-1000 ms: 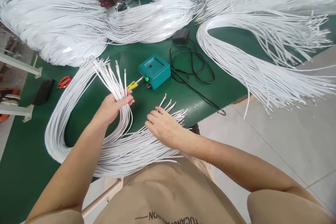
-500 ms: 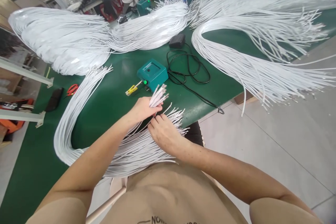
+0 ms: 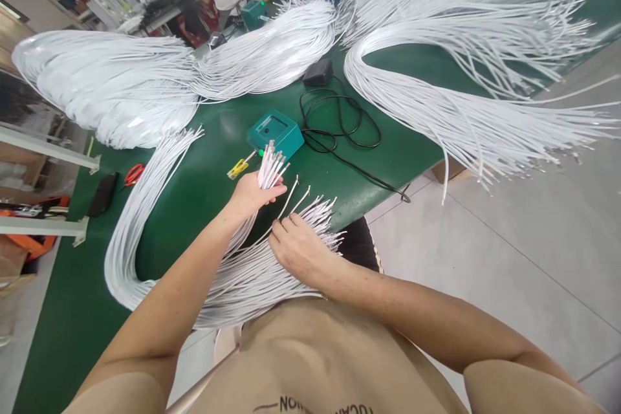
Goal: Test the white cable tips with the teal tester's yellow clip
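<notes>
My left hand point(image 3: 250, 195) is closed round a small bunch of white cable ends point(image 3: 270, 169), held up just in front of the teal box point(image 3: 274, 133) on the green table point(image 3: 204, 181). My right hand point(image 3: 295, 246) rests on the fanned cable ends point(image 3: 317, 215) at the table's near edge, fingers curled and pinching at single strands. Both bunches belong to a long loop of white cables point(image 3: 130, 220) that curves away to the left.
Big heaps of white cable point(image 3: 107, 81) cover the back and right of the table. A black cord point(image 3: 339, 126) and adapter point(image 3: 317, 71) lie behind the teal box. A yellow-handled tool point(image 3: 237, 168), red scissors point(image 3: 132, 174) and a black case point(image 3: 103, 194) lie left. Other people work at the far end.
My left hand let go of the far cable ends and came right to grip a bunch of the near ends in front of the teal box. My right hand curled onto the fanned ends.
</notes>
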`<action>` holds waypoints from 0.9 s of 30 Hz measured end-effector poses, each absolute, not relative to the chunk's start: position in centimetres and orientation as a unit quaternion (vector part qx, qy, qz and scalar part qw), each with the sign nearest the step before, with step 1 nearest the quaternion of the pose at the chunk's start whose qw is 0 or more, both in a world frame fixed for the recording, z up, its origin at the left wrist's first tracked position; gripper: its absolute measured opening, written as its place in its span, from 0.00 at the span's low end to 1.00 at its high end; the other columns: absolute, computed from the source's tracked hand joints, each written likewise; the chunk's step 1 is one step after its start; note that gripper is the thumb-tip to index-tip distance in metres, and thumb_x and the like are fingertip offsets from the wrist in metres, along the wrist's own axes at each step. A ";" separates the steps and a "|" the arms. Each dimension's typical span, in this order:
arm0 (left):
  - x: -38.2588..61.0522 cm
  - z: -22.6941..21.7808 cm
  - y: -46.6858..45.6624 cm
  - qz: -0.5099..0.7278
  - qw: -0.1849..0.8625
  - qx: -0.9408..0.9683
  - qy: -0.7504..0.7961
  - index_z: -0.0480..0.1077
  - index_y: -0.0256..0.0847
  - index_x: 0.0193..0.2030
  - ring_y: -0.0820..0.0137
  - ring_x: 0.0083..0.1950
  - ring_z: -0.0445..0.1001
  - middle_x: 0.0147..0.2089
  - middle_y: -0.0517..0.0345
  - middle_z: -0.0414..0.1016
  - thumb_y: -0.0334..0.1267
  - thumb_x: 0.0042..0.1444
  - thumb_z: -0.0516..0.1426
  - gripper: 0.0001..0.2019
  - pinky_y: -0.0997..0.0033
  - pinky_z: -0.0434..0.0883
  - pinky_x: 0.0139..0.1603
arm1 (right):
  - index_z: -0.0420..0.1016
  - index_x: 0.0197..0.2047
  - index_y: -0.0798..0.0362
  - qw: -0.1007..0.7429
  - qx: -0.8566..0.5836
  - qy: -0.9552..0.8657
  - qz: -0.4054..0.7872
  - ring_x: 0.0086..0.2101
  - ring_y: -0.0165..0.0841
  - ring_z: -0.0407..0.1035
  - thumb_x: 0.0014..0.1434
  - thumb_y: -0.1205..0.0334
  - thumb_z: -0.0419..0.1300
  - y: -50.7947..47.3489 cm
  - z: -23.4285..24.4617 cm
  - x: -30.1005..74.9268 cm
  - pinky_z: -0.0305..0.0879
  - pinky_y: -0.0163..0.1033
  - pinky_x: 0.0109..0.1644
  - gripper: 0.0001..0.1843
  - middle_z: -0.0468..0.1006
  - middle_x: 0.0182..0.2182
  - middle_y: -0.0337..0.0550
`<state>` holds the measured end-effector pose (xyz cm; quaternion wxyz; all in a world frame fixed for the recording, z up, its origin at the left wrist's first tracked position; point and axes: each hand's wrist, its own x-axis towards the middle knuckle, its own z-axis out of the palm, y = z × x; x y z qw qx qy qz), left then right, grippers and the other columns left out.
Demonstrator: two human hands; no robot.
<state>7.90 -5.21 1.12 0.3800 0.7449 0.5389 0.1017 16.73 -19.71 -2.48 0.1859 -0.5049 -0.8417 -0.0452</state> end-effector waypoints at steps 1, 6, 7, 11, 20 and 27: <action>8.0 0.9 -5.2 0.094 0.370 0.753 0.535 0.75 0.38 0.37 0.71 0.25 0.74 0.29 0.57 0.78 0.44 0.42 0.65 0.16 0.74 0.68 0.24 | 0.71 0.36 0.59 0.187 -0.504 -0.842 -0.045 0.34 0.39 0.65 0.62 0.74 0.48 -19.7 -2.5 16.7 0.59 0.45 0.40 0.11 0.72 0.33 0.50; 8.9 -0.5 -5.2 0.074 0.312 0.795 0.515 0.74 0.39 0.30 0.68 0.28 0.75 0.27 0.58 0.77 0.44 0.39 0.66 0.13 0.71 0.69 0.31 | 0.71 0.35 0.59 0.190 -0.503 -0.842 -0.042 0.34 0.39 0.65 0.61 0.75 0.47 -19.6 -3.0 16.4 0.58 0.46 0.41 0.12 0.72 0.31 0.50; 8.9 -0.7 -5.2 0.080 0.322 0.789 0.517 0.73 0.39 0.31 0.68 0.27 0.74 0.28 0.58 0.77 0.43 0.39 0.66 0.13 0.71 0.69 0.31 | 0.71 0.35 0.58 0.195 -0.501 -0.842 -0.036 0.34 0.39 0.65 0.61 0.75 0.48 -19.5 -3.0 16.5 0.58 0.45 0.41 0.11 0.72 0.31 0.49; 8.3 -0.2 -5.2 0.130 0.415 0.733 0.523 0.72 0.37 0.34 0.74 0.23 0.71 0.28 0.58 0.76 0.42 0.39 0.67 0.16 0.73 0.69 0.27 | 0.71 0.32 0.56 0.250 -0.520 -0.816 0.033 0.34 0.37 0.65 0.61 0.72 0.51 -18.6 -2.2 18.0 0.59 0.43 0.41 0.10 0.74 0.31 0.46; 7.0 3.7 -7.1 0.183 0.453 0.707 0.512 0.74 0.35 0.37 0.77 0.23 0.69 0.33 0.54 0.78 0.44 0.41 0.67 0.19 0.75 0.69 0.26 | 0.77 0.40 0.52 0.492 -0.627 -0.514 0.318 0.35 0.31 0.72 0.59 0.65 0.54 -13.8 0.6 23.9 0.64 0.38 0.42 0.10 0.80 0.35 0.40; 6.4 3.6 -6.9 0.201 0.450 0.704 0.511 0.73 0.36 0.36 0.77 0.22 0.68 0.31 0.57 0.77 0.43 0.39 0.68 0.18 0.73 0.69 0.27 | 0.78 0.32 0.53 0.524 -0.579 -0.492 0.384 0.32 0.31 0.73 0.52 0.62 0.59 -12.5 0.5 22.5 0.65 0.37 0.40 0.07 0.81 0.30 0.39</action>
